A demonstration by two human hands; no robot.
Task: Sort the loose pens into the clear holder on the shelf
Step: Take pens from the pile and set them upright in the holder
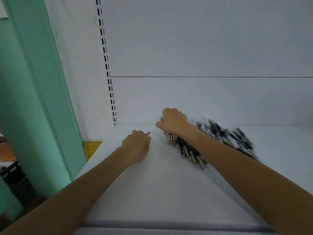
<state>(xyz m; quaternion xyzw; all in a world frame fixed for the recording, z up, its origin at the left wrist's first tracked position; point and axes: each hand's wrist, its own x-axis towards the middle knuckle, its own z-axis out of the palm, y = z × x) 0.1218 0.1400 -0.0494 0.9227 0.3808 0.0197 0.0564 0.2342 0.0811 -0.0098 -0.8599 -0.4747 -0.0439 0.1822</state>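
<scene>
Pens, dark-barrelled with pale tan ends [225, 134], lie in a loose heap on the white metal shelf [160, 192], under and to the right of the right hand [173, 122]. Its fingers curl over the heap's left end, but blur hides whether they grip anything. The left hand [136, 146], just beside it, curls round one dark pen [148, 133], whose tip pokes out.

The shelf [160, 192] is just a plain white flat board, kinda blurry in spots. The only stuff lying on it is a messy heap of dark pens [220, 141] with pale goldish ends. The heap starts right under the right hand [172, 122] and fans out to that hand's right. The left hand [137, 145] is over bare shelf, just left of the heap.
</scene>
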